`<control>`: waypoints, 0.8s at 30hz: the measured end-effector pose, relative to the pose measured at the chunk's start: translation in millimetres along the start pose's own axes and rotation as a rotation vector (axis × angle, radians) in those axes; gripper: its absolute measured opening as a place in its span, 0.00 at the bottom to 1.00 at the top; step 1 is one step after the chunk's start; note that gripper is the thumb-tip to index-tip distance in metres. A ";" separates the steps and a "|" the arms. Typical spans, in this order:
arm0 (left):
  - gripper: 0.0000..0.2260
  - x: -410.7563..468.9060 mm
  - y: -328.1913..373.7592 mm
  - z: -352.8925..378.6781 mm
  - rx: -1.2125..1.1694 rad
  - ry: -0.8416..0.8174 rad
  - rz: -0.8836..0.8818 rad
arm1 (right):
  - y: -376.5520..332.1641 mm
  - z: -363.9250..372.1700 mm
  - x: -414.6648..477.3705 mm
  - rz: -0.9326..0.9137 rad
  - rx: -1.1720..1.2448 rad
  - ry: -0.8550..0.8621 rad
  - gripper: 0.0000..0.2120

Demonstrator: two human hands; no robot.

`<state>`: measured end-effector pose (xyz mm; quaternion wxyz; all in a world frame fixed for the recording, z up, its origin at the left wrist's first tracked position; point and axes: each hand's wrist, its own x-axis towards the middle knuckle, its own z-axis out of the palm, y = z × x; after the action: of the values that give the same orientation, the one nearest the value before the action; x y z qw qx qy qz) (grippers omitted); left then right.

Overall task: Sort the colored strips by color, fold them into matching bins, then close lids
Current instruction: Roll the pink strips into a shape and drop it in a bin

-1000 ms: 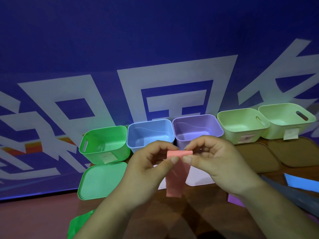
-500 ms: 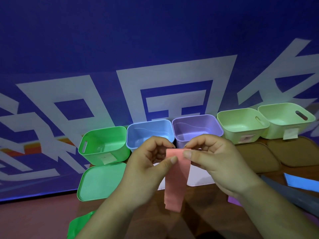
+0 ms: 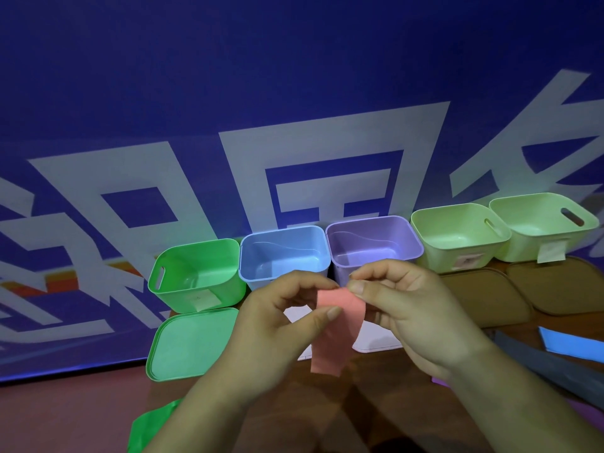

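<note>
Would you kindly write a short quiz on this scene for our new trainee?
1. True or false: the left hand and right hand both pinch the pink strip.
2. Which bin stands between the green bin and purple bin? A) white B) blue C) red
3. Fill in: the green lid lies in front of the ___ bin.
Key: 1 true; 2 B, the blue bin; 3 green.
</note>
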<state>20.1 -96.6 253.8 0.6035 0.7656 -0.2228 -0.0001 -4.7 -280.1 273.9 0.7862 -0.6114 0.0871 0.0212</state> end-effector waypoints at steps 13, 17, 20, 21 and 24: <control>0.07 0.5 2.3 -2.6 0.105 -0.056 -0.045 | 4.6 -4.9 1.6 -0.082 -0.244 -0.006 0.04; 0.07 1.3 0.6 -1.8 0.070 -0.060 -0.056 | 7.3 -6.0 1.5 -0.068 -0.268 -0.026 0.04; 0.08 -0.2 -1.3 1.3 -0.039 -0.045 -0.060 | 7.9 -6.7 0.8 -0.088 -0.306 -0.037 0.04; 0.09 -0.7 -2.3 2.1 -0.073 -0.033 -0.060 | 7.8 -6.9 0.5 -0.107 -0.335 -0.042 0.04; 0.07 -1.0 -4.1 3.1 -0.125 -0.025 -0.033 | 6.1 -7.1 -1.7 -0.198 -0.390 -0.058 0.04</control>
<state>19.8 -98.4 248.9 0.6472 0.7299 -0.2173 -0.0337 -7.9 -285.2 266.7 0.6536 -0.7565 -0.0018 -0.0221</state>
